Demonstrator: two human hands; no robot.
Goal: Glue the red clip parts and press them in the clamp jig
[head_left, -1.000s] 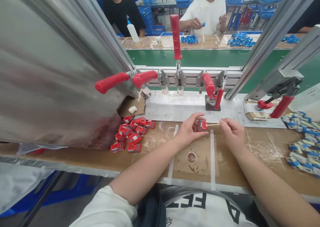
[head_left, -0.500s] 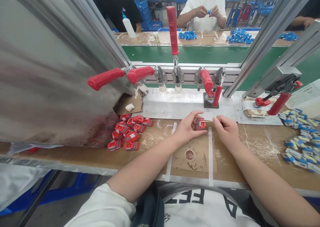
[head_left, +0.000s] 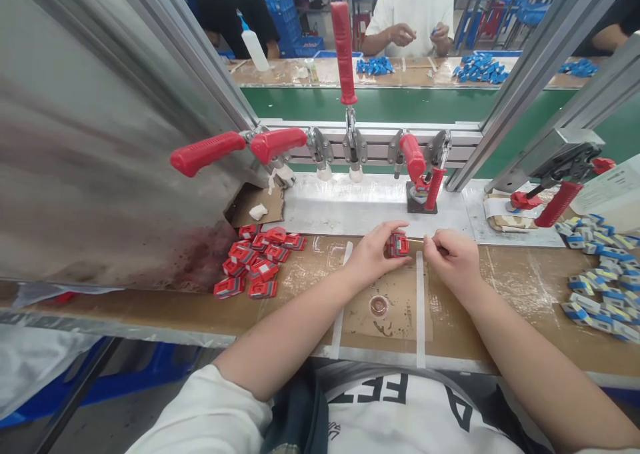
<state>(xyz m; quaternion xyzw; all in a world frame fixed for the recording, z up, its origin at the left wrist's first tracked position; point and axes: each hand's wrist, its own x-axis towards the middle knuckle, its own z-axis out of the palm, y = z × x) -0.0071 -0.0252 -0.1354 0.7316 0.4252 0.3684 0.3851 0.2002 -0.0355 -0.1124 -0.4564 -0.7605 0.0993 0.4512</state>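
Note:
My left hand (head_left: 376, 251) is closed round a small red and grey plastic part (head_left: 399, 245), held between thumb and fingers just above the bench. To its right, my right hand (head_left: 453, 259) is closed in a pinch on a thin pale stick (head_left: 417, 241), whose tip points left at the part. Whether the tip touches the part is too small to tell. Below my hands, a small round dish (head_left: 379, 307) with a little clear liquid sits on a piece of cardboard (head_left: 400, 331). A pile of similar red parts (head_left: 260, 267) lies left of my left forearm.
Red-handled toggle clamps (head_left: 343, 54) line a metal rail behind my hands. One clamp (head_left: 434, 189) presses down on a black block. Many blue, grey and yellow parts (head_left: 607, 284) lie at the right. Across the green belt (head_left: 300, 104), co-workers sit near blue pieces (head_left: 480, 69).
The stick shows less clearly beside the red part. My hands stay nearly in place. Across the belt, the co-worker in white has moved their hands apart.

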